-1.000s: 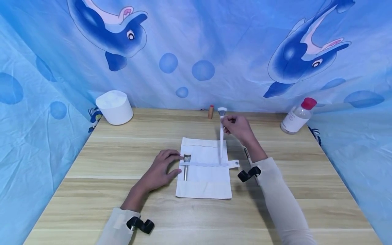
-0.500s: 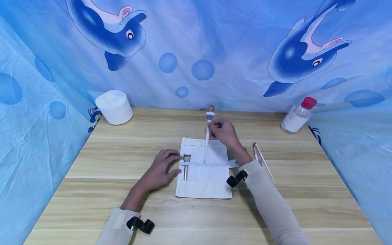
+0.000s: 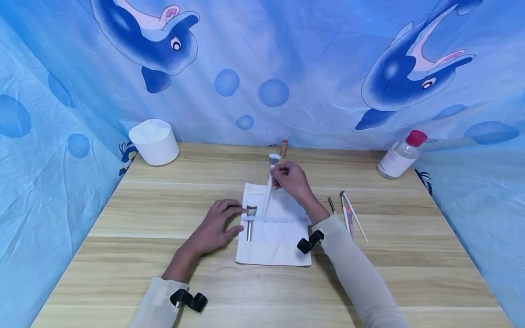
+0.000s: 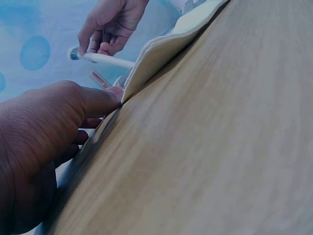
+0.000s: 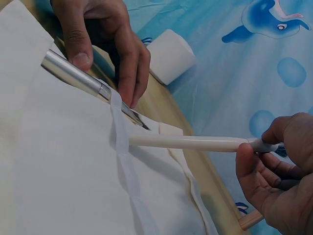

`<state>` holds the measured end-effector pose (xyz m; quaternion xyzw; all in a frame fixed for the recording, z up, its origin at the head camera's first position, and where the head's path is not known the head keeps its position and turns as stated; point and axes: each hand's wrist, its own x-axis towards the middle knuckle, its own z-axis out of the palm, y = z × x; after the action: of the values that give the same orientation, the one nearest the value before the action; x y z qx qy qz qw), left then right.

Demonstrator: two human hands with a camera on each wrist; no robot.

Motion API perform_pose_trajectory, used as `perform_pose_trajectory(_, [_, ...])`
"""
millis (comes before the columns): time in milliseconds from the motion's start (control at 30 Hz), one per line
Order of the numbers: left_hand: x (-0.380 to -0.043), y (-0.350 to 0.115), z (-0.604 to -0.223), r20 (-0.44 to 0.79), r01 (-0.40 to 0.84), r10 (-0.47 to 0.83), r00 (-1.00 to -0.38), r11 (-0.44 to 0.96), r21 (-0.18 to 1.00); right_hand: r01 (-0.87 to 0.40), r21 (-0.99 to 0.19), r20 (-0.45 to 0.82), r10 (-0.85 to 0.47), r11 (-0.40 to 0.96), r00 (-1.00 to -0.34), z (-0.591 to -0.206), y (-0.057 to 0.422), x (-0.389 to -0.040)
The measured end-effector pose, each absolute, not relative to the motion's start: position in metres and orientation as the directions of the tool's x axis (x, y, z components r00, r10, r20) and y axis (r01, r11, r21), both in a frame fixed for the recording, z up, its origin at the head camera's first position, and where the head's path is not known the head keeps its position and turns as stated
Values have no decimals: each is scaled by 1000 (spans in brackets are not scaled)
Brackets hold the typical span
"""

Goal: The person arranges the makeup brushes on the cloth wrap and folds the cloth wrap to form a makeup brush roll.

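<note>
Pinching a white-handled makeup brush (image 3: 268, 193) over a white fabric brush roll (image 3: 274, 254)

With the right hand (image 3: 292, 180), clamping thumb and fingertips together on the brush just below its bristles. Holding it bristles up and slanted, top leaning right, with the lower handle end down at the elastic band (image 3: 287, 221) across the roll; impossible to tell whether tucked under it or only in front.

With the left hand (image 3: 215, 230), resting at the roll's left edge, thumb and forefinger well apart, thumb tip touching the fabric. Lying close to those fingers, held under the band, a silver-handled flat brush (image 3: 249, 231).

Compared with one second ago, carried the white-handled brush leftward, from the roll's right side to left of its middle, nearer the silver one, and tipped it from almost upright. Uncovered, by shifting the right sleeve (image 3: 352, 269), several slim brushes (image 3: 356, 217) right of the roll. Kept the left hand and the silver brush in place.

Showing also, toward the back of the wood-grain tabletop (image 3: 254, 296), a white tissue roll (image 3: 155, 143), a brown tube (image 3: 284, 149) and a red-capped bottle (image 3: 397, 159).
</note>
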<state>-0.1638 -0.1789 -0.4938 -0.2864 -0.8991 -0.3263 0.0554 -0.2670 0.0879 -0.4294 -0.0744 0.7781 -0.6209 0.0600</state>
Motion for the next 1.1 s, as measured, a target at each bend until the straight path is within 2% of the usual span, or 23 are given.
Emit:
perform_pose_trajectory(400, [-165,-179,-493,286,557,485,-826,627,545,137,-967,-189,-240,216,-952,-440,81,-256])
perform_pose_trajectory(800, [-166,-180,-495,280,558,491,-825,626,546,201,-963,-248,-289,182,-925,-446,78,-248])
perform_pose_trajectory(1100, [-166,-179,-495,295,563,487,-822,616,551,173,-962,-238,-332,213,-913,-447,76,-240])
